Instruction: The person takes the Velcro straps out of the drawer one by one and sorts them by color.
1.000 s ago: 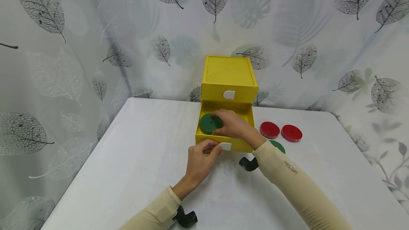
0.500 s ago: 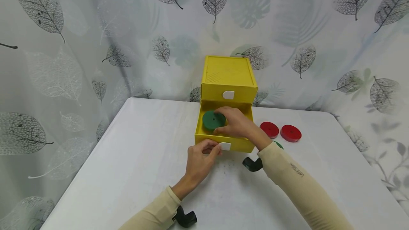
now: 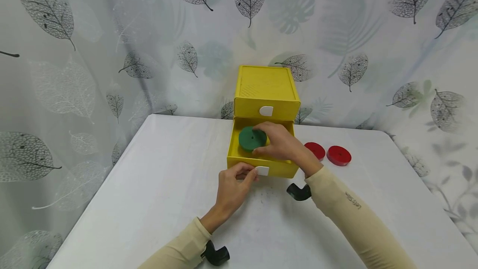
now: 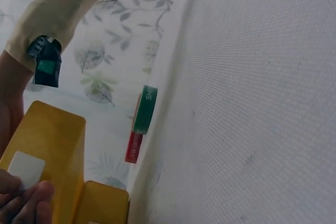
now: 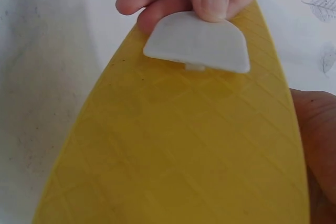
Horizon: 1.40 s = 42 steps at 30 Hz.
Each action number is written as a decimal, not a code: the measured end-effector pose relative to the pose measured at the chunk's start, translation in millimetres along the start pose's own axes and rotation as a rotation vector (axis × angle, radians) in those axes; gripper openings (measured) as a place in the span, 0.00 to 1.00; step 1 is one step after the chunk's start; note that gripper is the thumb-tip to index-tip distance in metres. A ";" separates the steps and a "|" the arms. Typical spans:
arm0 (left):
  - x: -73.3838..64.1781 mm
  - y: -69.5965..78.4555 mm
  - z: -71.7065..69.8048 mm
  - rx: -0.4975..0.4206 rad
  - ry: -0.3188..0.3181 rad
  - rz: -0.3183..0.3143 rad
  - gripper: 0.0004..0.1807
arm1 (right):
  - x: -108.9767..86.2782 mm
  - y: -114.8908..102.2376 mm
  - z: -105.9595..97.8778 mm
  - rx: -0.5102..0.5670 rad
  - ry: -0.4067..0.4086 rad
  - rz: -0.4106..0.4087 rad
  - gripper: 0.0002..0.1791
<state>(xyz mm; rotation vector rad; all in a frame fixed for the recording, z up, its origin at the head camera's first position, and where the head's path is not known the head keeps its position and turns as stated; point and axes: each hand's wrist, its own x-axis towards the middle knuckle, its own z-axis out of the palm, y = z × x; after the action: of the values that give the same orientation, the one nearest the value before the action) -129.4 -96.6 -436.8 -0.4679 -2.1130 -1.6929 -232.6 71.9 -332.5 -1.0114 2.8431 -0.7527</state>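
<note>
A yellow two-drawer box (image 3: 267, 82) stands at the back of the table with its lower drawer (image 3: 233, 146) pulled out. My left hand (image 3: 233, 188) pinches the white handle (image 3: 262, 171) on that drawer's front between thumb and fingers. In the right wrist view the handle (image 5: 197, 40) appears close up, with the left hand's thumb on its edge. My right hand (image 3: 278, 140) reaches into the drawer and grips a green disc (image 3: 251, 138) by its right side, fingers at the far edge and thumb at the near one. The disc has a small centre hole.
Two red discs (image 3: 339, 155) lie on the white table (image 3: 168, 169), right of the box. Beside them, a green disc (image 4: 145, 109) shows in the left wrist view. A black wrist camera (image 3: 298, 192) juts from each sleeve. A leaf-print curtain hangs behind the table.
My right hand has shifted right and slightly back inside the drawer, carrying the green disc along. The left hand stays at the handle.
</note>
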 end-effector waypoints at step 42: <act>-0.4 1.1 -0.2 0.000 -0.002 -0.023 0.05 | -34.2 3.4 -32.3 0.034 0.102 0.006 0.38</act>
<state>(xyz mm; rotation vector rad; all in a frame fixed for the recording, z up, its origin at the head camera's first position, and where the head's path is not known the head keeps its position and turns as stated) -128.5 -96.5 -436.0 -0.4477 -2.1281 -1.7051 -213.7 108.7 -309.9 -0.9874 2.9058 -0.8744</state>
